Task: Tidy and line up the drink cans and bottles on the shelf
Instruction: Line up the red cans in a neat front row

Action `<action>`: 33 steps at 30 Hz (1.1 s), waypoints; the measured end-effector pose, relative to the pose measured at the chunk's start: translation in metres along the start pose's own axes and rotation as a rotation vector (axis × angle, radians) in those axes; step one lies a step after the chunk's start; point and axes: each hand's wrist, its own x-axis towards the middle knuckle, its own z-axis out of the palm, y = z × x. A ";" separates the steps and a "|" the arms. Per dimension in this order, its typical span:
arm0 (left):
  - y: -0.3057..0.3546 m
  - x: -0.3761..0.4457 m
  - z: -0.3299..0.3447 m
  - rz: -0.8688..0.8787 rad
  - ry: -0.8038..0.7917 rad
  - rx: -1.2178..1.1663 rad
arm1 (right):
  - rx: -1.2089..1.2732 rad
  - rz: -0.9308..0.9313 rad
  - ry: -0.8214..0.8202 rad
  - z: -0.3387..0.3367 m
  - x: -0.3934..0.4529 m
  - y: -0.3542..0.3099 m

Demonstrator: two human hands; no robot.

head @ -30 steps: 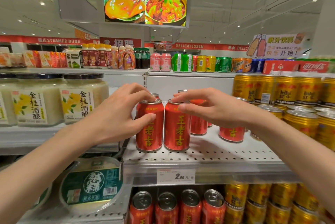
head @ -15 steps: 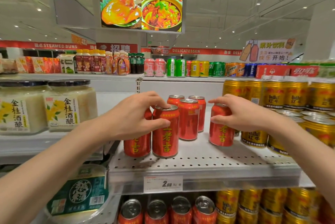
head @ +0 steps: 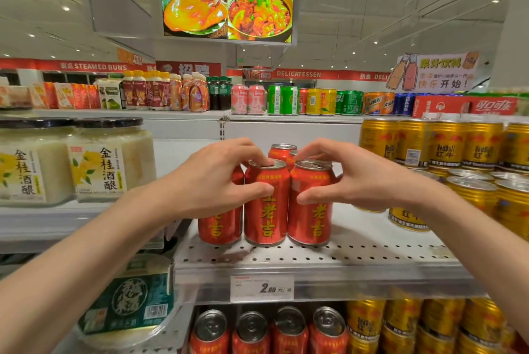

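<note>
- The left hand [head: 213, 182] grips the middle can [head: 266, 210]: fingertips curl over its top rim, and the thumb presses its front face.
- The right hand [head: 352, 179] grips the right can [head: 310, 210] in the same way, fingers over the lid and thumb on the front.
- Both held cans stand upright at the front of the perforated shelf [head: 372, 253], side by side and touching or nearly so.
- A left can [head: 219, 227] stands just at 9 o'clock of the middle can, its upper half hidden behind the left hand.
- A back can [head: 282, 152] shows at 12 o'clock of the held pair, between the two hands; only its top is visible.
- Gold cans [head: 469, 196] fill the shelf at 3 o'clock, stacked in layers; one gold can [head: 408, 219] sits lower, just behind the right wrist.
- Two jars [head: 97, 162] with dark lids stand at 9 o'clock on the neighbouring shelf.
- A price tag [head: 262, 288] hangs on the shelf edge at 6 o'clock of the red cans.
- More red-can tops [head: 270, 328] line the shelf below, with gold cans beside them.
- A round tub [head: 128, 302] with a green label lies at 7 o'clock.
</note>
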 end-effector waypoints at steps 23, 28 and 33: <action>0.026 0.025 -0.002 0.028 -0.023 0.067 | 0.074 0.069 0.135 -0.034 -0.019 0.023; 0.031 0.032 0.010 0.022 -0.070 -0.020 | 0.008 0.099 0.208 -0.027 0.002 0.036; 0.029 0.031 0.013 0.005 -0.064 -0.014 | 0.019 0.067 0.132 -0.014 0.022 0.043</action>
